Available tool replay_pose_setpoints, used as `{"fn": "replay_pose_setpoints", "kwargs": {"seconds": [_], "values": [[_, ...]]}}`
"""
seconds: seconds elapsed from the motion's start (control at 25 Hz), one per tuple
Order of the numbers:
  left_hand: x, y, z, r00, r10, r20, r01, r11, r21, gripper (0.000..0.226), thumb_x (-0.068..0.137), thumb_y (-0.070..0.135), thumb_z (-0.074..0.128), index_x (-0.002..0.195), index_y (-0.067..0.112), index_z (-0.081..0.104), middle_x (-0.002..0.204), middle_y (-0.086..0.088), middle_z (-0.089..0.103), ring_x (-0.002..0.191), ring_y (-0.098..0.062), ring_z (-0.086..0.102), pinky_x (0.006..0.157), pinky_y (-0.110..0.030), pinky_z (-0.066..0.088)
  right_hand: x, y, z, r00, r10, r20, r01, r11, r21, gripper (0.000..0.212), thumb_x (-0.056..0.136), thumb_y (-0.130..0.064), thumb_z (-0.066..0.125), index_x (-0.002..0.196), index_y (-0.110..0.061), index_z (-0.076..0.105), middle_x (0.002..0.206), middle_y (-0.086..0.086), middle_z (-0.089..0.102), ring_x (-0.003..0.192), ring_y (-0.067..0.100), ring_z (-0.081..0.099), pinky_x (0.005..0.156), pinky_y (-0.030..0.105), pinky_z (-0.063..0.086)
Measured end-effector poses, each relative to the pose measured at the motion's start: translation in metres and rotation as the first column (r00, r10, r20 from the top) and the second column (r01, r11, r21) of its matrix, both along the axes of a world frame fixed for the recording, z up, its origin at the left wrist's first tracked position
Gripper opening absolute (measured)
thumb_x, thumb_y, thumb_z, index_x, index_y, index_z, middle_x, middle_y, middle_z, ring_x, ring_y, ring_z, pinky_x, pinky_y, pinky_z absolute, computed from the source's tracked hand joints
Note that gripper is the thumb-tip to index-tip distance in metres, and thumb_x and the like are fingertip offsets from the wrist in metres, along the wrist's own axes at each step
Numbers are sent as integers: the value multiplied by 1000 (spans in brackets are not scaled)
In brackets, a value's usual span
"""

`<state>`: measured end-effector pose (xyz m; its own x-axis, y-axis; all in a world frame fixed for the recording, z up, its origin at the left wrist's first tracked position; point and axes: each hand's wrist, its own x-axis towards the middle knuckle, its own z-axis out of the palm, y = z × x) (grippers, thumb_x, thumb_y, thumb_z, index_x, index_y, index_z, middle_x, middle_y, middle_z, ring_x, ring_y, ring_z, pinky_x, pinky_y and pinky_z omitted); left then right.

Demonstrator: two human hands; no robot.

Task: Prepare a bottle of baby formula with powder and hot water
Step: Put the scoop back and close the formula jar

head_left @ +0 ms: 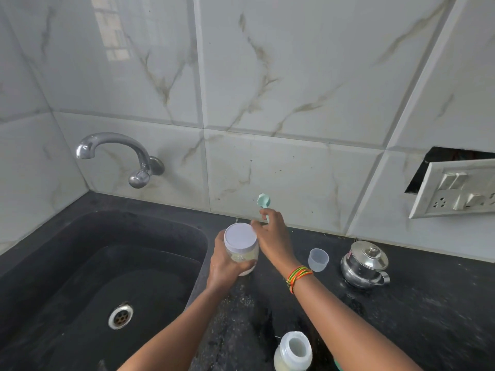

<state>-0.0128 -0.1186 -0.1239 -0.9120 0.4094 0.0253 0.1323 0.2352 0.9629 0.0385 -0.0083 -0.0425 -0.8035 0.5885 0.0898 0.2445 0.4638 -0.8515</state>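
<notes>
Head view: left hand (224, 266) fingers wrap the lidded powder jar (241, 241) at the counter (415, 317) edge, beside the sink (80, 263). Right hand (270, 232) fingers pinch the scoop (263, 200). Open bottle (293, 352) stands nearer. Hazard: unlidding with an occupied hand may tip the jar sinkward.

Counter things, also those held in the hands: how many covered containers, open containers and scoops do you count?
Covered containers: 2 (jar, steel pot)
Open containers: 2 (clear cup, bottle)
Scoops: 1 (mint scoop)
Total: 5
</notes>
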Motion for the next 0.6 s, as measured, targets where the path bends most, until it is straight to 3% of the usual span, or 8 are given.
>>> {"fn": "replay_pose_setpoints", "kwargs": {"seconds": [0.12,0.24,0.4,0.52,0.6], "values": [[-16,18,3,1000,17,17,-16,999,-45,96,56,20,87,129,24,26,117,6,46,113,-18,48,90,-31,42,-9,16,0,990,-79,-113,39,947,-320,25,94,-3,45,106,-10,66,109,16,68,90,22,64,82,33,53],[-26,31,-3,999,36,40,-33,997,-74,93,57,23,87,127,22,24,119,6,45,114,-21,50,87,-30,43,-14,24,-4,982,-68,-175,-48,809,-586,22,92,8,47,95,-14,49,81,21,67,65,19,68,61,27,57],[-34,42,-13,999,34,39,-32,999,-43,91,57,21,87,127,25,28,120,4,49,111,-18,52,86,-28,44,-23,30,-15,989,-82,-125,-13,789,-614,18,88,7,57,100,-3,48,77,22,65,57,20,68,53,25,56],[-38,46,-14,1000,22,14,-22,1000,-3,83,56,18,87,119,35,36,113,10,56,104,-11,55,78,-17,42,-27,28,-25,990,-122,-68,63,825,-562,11,85,3,64,93,3,56,77,20,68,57,20,69,52,24,56],[-41,48,-14,1000,15,10,-15,1000,14,90,56,15,87,126,34,32,117,11,53,108,-10,54,82,-18,44,-27,26,-31,986,-155,-57,102,844,-527,5,85,1,64,85,0,59,71,15,68,55,17,69,52,24,57]]}}
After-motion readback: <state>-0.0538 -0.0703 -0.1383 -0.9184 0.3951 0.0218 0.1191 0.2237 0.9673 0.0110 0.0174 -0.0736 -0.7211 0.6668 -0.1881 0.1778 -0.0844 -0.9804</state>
